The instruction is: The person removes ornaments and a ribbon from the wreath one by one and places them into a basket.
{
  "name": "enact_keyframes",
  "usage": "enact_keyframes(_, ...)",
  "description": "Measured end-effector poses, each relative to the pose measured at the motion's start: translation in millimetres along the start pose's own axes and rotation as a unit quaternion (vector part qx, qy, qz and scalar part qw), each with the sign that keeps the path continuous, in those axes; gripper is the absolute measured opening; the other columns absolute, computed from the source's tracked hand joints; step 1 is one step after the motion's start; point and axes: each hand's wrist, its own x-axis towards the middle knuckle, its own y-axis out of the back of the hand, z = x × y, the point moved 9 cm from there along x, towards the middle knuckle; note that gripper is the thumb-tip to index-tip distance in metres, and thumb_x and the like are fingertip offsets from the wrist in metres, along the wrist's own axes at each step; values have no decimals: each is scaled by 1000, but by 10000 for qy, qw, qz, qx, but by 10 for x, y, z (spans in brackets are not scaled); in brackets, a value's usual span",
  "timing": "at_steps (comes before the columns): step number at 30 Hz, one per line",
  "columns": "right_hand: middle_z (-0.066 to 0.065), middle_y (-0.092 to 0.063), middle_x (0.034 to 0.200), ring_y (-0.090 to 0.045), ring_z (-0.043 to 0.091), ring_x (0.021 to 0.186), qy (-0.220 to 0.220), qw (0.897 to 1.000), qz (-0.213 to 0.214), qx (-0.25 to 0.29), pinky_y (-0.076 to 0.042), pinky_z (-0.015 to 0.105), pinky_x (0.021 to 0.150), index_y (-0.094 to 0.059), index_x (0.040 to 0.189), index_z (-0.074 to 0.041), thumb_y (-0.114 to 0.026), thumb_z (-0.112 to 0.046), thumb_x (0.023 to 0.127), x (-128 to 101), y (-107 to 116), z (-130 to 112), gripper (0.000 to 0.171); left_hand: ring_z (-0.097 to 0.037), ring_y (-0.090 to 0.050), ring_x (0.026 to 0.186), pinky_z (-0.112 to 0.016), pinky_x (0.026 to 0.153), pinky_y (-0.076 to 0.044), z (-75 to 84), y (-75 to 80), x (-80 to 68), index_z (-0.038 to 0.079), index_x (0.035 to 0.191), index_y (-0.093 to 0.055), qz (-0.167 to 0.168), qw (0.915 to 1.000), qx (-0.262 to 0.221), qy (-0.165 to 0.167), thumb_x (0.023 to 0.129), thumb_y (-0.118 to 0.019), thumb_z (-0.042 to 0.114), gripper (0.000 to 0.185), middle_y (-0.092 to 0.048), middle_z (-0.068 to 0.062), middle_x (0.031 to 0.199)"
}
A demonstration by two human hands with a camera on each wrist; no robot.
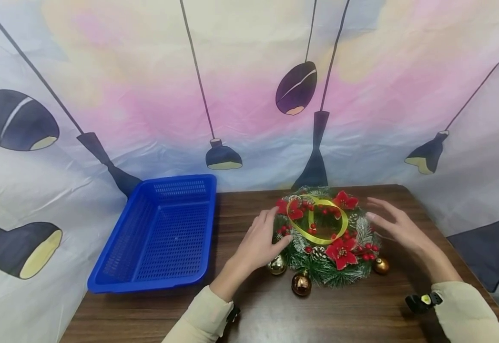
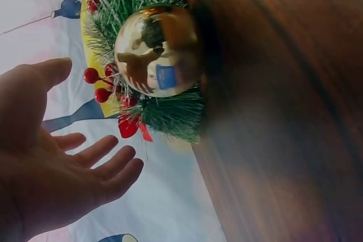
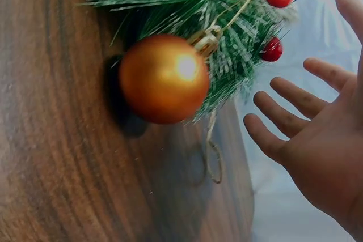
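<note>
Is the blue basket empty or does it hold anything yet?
Empty: the blue basket shows only bare mesh floor; the wreath lies on the table.

The head view looks forward and down over the whole desk (image 1: 275, 314) from above. Each wrist view sits low and close at the desk surface, turned sideways, facing the wreath (image 1: 326, 238) from opposite sides. All three share the wreath's edge and its baubles.

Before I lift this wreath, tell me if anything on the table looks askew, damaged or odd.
Nothing stands out. The wreath lies flat on the table, its yellow ribbon looped on top, baubles at its near edge. The blue basket sits upright. Both hands are open beside the wreath.
</note>
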Motion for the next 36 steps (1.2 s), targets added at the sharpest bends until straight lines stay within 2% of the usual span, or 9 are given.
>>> enact_keyframes(5, 31, -28, 166, -41, 59, 141, 50, 9998, -138, 99, -41, 76, 103, -26, 167, -4, -55, -28, 112, -1, -38, 53, 67, -32, -52, 136, -49, 111, -48, -36, -12, -81, 6, 158, -42, 74, 9997, 0, 231, 102, -69, 48, 76, -53, -13, 150)
enact_keyframes(10, 28, -29, 167, -54, 51, 131, 63, 9990, -223, 385, -52, 67, 99, -28, 166, -6, -56, -26, 111, 3, -101, 126, 65, -31, -57, 124, -49, 102, -53, -57, -58, -157, 2, 145, -52, -43, 9992, -82, 400, 100, -73, 44, 65, -58, -13, 139)
enact_keyframes(14, 24, -25, 169, -50, 48, 136, -22, 9971, -354, 680, -53, 60, 102, -28, 167, -9, -59, -25, 110, 21, -171, 209, 67, -28, -58, 119, -47, 100, -54, -109, -126, -229, 1, 139, -55, -236, 9985, -185, 462, 99, -75, 41, 60, -59, -13, 133)
enact_keyframes(20, 28, -23, 169, -40, 55, 143, -158, 9966, -476, 649, -49, 64, 104, -23, 168, -7, -63, -24, 108, 14, -188, 310, 74, -26, -59, 116, -45, 99, -54, -152, -196, -267, 2, 138, -55, -444, 9979, -227, 404, 98, -76, 41, 60, -59, -12, 130)
enact_keyframes(24, 32, -21, 168, -38, 62, 141, -128, 9968, -575, 531, -43, 73, 105, -20, 167, -2, -65, -22, 107, 10, -188, 299, 78, -24, -60, 110, -45, 92, -56, -189, -197, -271, 4, 133, -57, -429, 9974, -164, 564, 96, -78, 43, 58, -61, -9, 124)
enact_keyframes(27, 33, -22, 167, -38, 61, 142, -183, 9968, -609, 494, -43, 73, 106, -22, 166, 0, -65, -22, 106, 4, -202, 315, 77, -22, -62, 106, -44, 88, -56, -218, -218, -287, 7, 129, -58, -488, 9964, -130, 685, 94, -80, 45, 56, -62, -6, 118)
enact_keyframes(31, 33, -24, 167, -39, 60, 142, -240, 9968, -606, 455, -44, 72, 106, -25, 165, 0, -65, -24, 107, 0, -223, 350, 74, -19, -62, 99, -41, 85, -56, -232, -266, -299, 11, 120, -58, -662, 9960, -82, 599, 92, -82, 45, 50, -61, -1, 112)
enact_keyframes(36, 35, -24, 166, -39, 62, 142, -156, 9974, -565, 414, -41, 75, 106, -27, 164, 0, -65, -24, 107, 11, -219, 353, 73, -15, -61, 98, -38, 87, -56, -235, -314, -294, 15, 115, -58, -848, 9952, -131, 475, 92, -82, 45, 45, -61, 2, 112)
